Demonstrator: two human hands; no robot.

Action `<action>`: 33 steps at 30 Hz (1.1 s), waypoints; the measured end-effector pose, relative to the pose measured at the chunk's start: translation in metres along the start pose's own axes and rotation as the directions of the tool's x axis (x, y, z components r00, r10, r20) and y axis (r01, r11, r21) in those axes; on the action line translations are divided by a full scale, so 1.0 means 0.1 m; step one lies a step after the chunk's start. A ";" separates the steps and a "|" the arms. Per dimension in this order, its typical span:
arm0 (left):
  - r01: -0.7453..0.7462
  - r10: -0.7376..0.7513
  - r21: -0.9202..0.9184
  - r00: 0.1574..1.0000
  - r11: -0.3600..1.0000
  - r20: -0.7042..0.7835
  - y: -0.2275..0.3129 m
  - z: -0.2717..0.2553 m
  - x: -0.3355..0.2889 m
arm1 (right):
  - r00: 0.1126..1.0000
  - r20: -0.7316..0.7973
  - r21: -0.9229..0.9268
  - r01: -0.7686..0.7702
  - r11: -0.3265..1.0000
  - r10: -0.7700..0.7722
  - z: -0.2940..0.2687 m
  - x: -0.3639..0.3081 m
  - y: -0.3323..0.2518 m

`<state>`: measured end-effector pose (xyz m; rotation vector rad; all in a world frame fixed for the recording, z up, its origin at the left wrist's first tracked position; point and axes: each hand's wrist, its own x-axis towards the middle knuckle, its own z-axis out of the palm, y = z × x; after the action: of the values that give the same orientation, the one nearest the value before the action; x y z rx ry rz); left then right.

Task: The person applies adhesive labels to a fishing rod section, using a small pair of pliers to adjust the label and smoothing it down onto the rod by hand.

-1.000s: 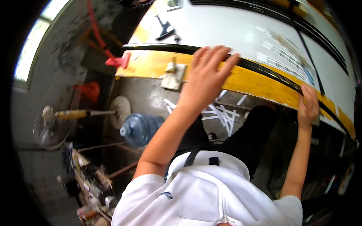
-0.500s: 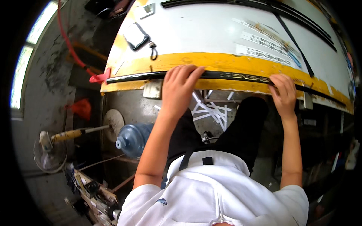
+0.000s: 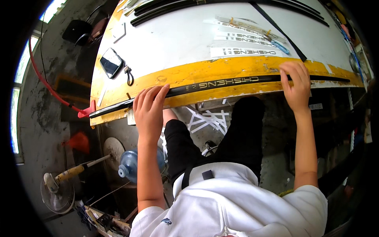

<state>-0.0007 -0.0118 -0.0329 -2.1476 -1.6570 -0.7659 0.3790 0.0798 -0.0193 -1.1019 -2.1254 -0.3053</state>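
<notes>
Black strip (image 3: 221,83) under both flat open hands' grip, phone (image 3: 111,62) and white stickers (image 3: 244,51) nearby.

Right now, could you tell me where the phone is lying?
The phone lies on the white table top, far left, above the yellow edge and the left hand.

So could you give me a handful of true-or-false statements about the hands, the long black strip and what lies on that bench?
1. Both hands rest on the long black strip along the bench's yellow edge. True: the left hand and the right hand both press on it.
2. The right hand holds a hammer. False: it lies flat on the strip, with no tool in it.
3. A phone lies on the white bench top, left of both hands. True.
4. A blue water bottle stands on the bench. False: it lies on the floor below.
5. A fan is on the floor at lower left. True.
</notes>
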 end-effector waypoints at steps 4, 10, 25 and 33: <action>0.025 -0.025 0.018 1.000 1.000 0.001 0.09 -0.06 -0.02 | 0.956 0.238 0.011 -0.177 0.984 0.170 0.05 0.30 0.27; 0.017 -0.025 -0.108 0.997 0.994 -0.074 0.29 -0.20 -0.18 | 0.810 0.558 -0.004 -0.214 0.977 0.180 0.26 0.62 0.66; -0.044 0.029 -0.307 0.998 0.951 -0.052 0.57 -0.32 -0.53 | 0.764 0.610 0.177 -0.389 0.904 0.210 0.23 0.68 0.81; -0.102 0.116 -0.535 0.993 0.839 -0.007 0.80 -0.31 -0.44 | 0.925 0.228 0.247 -0.358 0.901 0.305 -0.08 0.63 0.51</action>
<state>0.0610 -0.0854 -0.0284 -2.5992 -1.4292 -1.2951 0.3987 0.1456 0.0239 -1.3320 -2.0076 0.2676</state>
